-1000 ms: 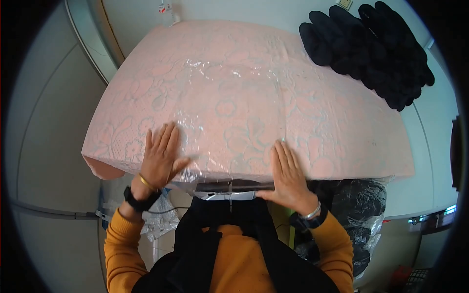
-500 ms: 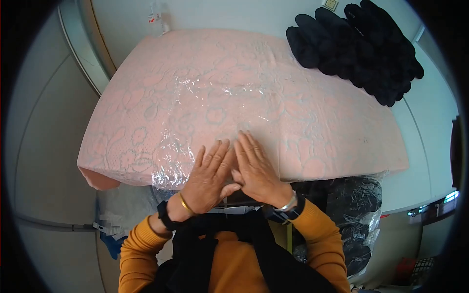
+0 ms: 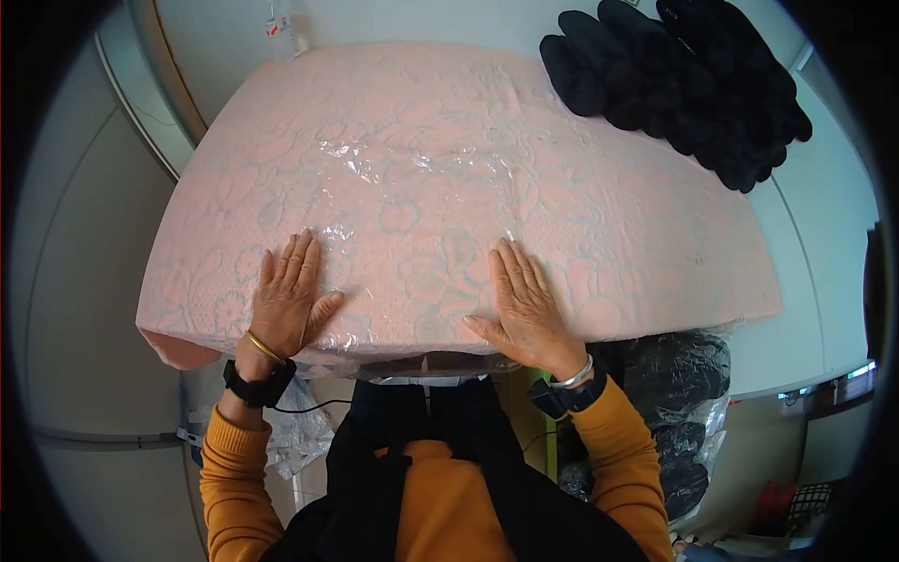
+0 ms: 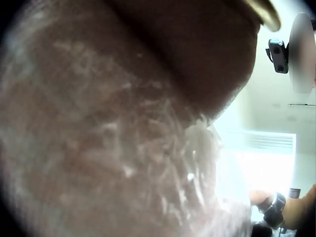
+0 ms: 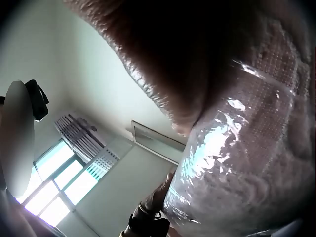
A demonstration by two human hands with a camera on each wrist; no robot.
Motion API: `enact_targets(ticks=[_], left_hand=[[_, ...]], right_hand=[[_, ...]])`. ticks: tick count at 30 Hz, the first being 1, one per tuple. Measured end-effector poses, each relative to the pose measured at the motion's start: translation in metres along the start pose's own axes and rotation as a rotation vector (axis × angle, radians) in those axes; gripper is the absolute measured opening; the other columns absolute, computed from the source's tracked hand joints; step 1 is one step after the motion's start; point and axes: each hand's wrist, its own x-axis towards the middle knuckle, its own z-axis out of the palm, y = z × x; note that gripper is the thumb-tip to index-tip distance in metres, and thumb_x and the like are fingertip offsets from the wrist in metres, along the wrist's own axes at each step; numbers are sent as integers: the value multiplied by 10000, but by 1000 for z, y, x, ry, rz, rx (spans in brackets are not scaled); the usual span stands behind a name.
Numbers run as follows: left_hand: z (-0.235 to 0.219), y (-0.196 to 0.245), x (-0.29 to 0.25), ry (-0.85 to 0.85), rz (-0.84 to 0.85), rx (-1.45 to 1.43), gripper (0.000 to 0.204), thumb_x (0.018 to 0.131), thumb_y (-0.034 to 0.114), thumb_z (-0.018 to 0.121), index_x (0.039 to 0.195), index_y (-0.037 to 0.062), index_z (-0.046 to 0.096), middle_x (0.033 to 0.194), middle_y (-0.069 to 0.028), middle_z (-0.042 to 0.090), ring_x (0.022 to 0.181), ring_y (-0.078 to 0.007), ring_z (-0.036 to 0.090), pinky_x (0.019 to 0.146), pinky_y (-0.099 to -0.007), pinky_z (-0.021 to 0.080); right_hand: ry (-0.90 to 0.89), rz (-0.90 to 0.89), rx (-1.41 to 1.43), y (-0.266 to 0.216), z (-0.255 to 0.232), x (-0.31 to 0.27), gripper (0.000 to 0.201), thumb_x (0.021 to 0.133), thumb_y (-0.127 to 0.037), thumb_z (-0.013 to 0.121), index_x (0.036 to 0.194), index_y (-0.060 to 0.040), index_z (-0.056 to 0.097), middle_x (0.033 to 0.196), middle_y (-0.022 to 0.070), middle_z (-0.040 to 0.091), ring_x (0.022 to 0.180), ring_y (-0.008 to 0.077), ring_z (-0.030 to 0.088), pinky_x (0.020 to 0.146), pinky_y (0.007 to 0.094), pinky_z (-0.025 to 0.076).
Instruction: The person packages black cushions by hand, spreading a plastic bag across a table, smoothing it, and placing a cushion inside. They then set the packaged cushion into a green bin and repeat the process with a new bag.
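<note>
At lower right we see plastic-wrapped dark bundles [image 3: 676, 375]. Farther in, the left hand [image 3: 287, 304] and right hand [image 3: 531, 318] lie palm down, fingers straight and close together, thumbs out, at either side of clear plastic film [image 3: 412, 239], mid-frame over pink patterned cloth [image 3: 655, 244]. Beyond, we find black padded pieces [image 3: 684, 84] upper right, a bottle [image 3: 278, 26] upper left.

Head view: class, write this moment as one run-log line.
left hand palm down | right hand palm down | clear film over pink patterned cover | black bundle far right
</note>
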Motion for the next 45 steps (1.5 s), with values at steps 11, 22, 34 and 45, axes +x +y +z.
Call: enact_targets(ticks=[11,22,34,45], left_hand=[[-15,36,-63,-2,-22,-17,854,918,632,364,1461,-22,280,1528,-196,274,1431,-347,227,1159,-531,72],[-11,34,-61,8,-17,1,884,900,663,357,1467,-10,272,1533,-183,269,1428,-353,226,1159,-537,44],[-29,35,-57,-16,-6,-92,900,886,671,378,1467,-7,272,1529,-199,265,1423,-371,228,1144,-555,84],[-11,132,24,-6,445,-299,857,898,586,463,1447,-43,269,1520,-237,249,1427,-360,224,1138,-557,150]], right_hand=[[-48,11,6,-31,-27,-52,829,913,-453,544,1426,118,232,1499,291,229,1414,419,199,1153,515,145],[-21,-103,53,-13,3,14,813,923,-445,521,1428,118,224,1507,281,219,1427,400,170,1170,473,138],[-32,47,-3,22,1,3,838,943,-498,456,1448,113,184,1530,278,170,1443,393,128,1170,484,106],[-42,82,-26,17,1,1,849,928,-516,472,1457,87,195,1536,265,172,1441,400,128,1157,527,104]])
